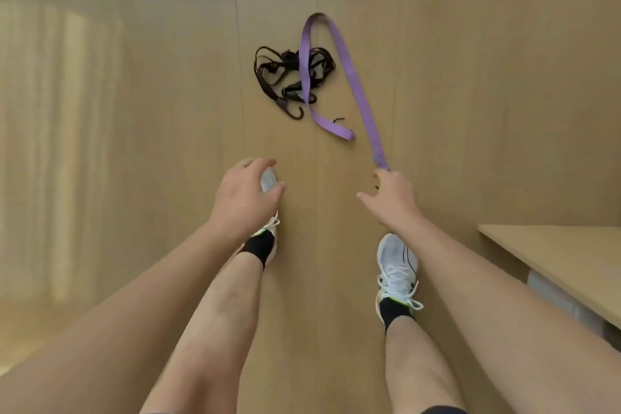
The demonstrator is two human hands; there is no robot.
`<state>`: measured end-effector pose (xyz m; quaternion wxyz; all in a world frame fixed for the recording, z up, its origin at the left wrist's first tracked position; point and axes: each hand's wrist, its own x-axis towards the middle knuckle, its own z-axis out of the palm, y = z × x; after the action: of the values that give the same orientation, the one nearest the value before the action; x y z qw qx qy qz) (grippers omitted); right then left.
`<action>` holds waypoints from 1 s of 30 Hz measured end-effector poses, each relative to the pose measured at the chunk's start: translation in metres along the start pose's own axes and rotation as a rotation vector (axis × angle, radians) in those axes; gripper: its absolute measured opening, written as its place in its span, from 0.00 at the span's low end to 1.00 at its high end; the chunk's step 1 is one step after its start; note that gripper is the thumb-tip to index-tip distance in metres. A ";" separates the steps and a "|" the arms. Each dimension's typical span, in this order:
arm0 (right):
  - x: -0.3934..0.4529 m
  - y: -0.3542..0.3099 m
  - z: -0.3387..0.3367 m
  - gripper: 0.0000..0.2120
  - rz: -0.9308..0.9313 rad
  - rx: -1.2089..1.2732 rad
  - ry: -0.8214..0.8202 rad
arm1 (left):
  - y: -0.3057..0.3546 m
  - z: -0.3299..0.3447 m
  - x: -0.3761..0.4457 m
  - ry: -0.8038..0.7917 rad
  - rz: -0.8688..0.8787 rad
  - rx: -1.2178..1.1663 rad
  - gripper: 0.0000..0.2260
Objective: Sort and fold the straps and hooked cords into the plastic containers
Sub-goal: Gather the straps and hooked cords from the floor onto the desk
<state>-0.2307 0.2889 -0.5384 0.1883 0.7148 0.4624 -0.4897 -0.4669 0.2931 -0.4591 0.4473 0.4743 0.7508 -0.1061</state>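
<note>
A long purple strap (353,77) lies looped on the wooden floor, one end draped over a tangle of black hooked cords (285,74). My right hand (391,193) pinches the strap's near end, and the strap runs taut up from it. My left hand (247,193) hovers over my left shoe with fingers curled apart and nothing in it. No plastic container is in view.
My legs and two white shoes (396,265) stand on the floor below the hands. A light wooden table edge (551,255) juts in at the right. Pale curtains hang along the left side.
</note>
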 end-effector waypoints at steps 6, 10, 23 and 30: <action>0.147 -0.033 0.062 0.31 -0.096 -0.073 0.080 | -0.065 0.056 0.086 -0.051 -0.053 0.021 0.20; 0.188 -0.045 0.079 0.36 -0.135 -0.107 0.126 | -0.089 0.072 0.101 -0.132 -0.080 0.067 0.21; 0.088 -0.040 0.058 0.04 -0.044 0.185 0.019 | -0.023 0.026 0.060 -0.155 0.048 -0.013 0.19; 0.142 -0.038 0.094 0.31 -0.091 0.109 0.005 | -0.037 0.049 0.084 -0.066 0.034 -0.048 0.18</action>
<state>-0.2991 0.3081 -0.6976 0.1256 0.7035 0.4674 -0.5205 -0.4813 0.2973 -0.5620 0.4849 0.4724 0.7297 -0.0962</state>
